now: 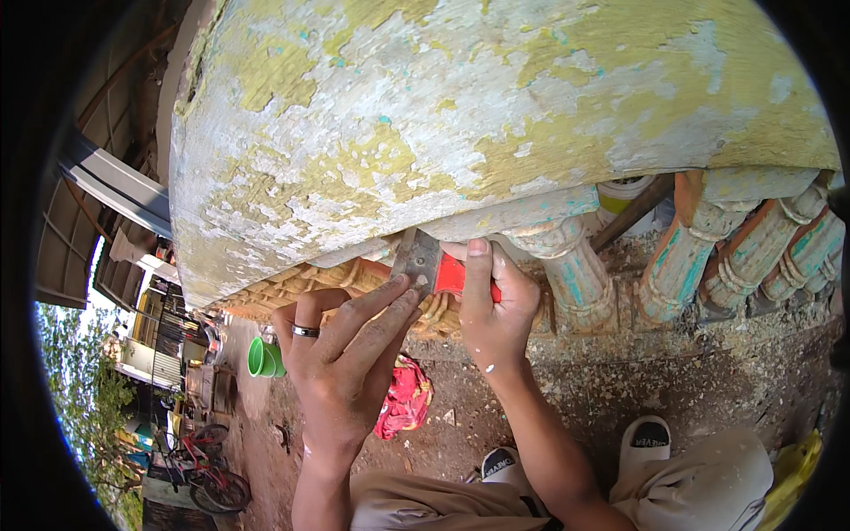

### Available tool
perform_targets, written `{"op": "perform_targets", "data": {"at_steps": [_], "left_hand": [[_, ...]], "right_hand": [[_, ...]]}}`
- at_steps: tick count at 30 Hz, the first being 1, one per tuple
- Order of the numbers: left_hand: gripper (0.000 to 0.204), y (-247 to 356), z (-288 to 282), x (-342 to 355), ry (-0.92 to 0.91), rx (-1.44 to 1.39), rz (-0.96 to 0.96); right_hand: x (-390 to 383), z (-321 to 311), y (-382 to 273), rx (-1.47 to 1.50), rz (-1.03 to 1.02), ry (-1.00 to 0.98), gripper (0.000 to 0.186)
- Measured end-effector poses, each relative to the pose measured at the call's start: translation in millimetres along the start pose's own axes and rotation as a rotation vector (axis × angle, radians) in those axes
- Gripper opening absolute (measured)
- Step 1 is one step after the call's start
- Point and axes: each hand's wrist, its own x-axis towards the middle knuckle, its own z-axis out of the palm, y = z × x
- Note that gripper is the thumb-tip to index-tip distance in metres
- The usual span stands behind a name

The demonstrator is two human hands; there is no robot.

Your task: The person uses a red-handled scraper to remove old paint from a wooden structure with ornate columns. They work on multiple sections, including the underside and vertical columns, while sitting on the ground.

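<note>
My right hand (492, 310) grips the red handle of a metal scraper (423, 258), its blade set against the lower edge of a wide rail (460, 115) covered in flaking yellow, white and green paint. My left hand (347, 350), with a dark ring on one finger, presses its fingertips on the scraper's blade. Both forearms come up from the lower edge. Below the rail stand turned balusters (574, 270) with worn teal paint.
More balusters (761, 252) run to the right. A green cup (264, 358) and a crumpled red cloth (405, 398) lie on the dusty ground strewn with paint chips. My sandalled feet (645, 440) are below. Far left below, a bicycle (208, 478) and buildings.
</note>
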Motion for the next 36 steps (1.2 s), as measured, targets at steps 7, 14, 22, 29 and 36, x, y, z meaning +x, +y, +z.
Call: {"op": "perform_targets", "data": {"at_steps": [7,14,22,29,36], "left_hand": [[0.031,2.8,-0.4,0.9,-0.004,-0.010,-0.066],[0.035,3.4,5.2,8.0,-0.009,0.022,-0.037],[0.035,2.7,1.9,-0.8,-0.028,-0.025,0.002],[0.034,-1.7,4.4,-4.2,-0.006,-0.044,-0.004],[0.031,-0.9,1.2,-6.7,0.005,-0.021,-0.028]], "right_hand": [[4.1,-1.3,6.5,-0.019,0.032,-0.018,0.027],[-4.2,16.1,12.5,0.425,0.402,-0.005,0.027],[-5.8,6.8,4.2,0.400,0.425,-0.028,0.032],[-10.0,16.2,8.5,0.265,0.211,0.045,0.040],[-9.5,13.9,3.7,0.301,0.237,-0.001,0.032]]}}
